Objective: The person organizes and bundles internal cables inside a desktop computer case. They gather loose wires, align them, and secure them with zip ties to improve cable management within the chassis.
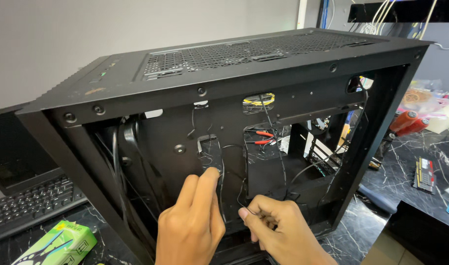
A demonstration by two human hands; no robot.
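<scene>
Black computer case standing upright on the dark marble counter, its open side turned toward the viewer so the inner tray is reachable. Left hand, fingers curled close, presses on the tray just below a cutout. Right hand pinches a thin black cable hanging inside the case, low at its middle.

keyboard left of case, box before
</scene>
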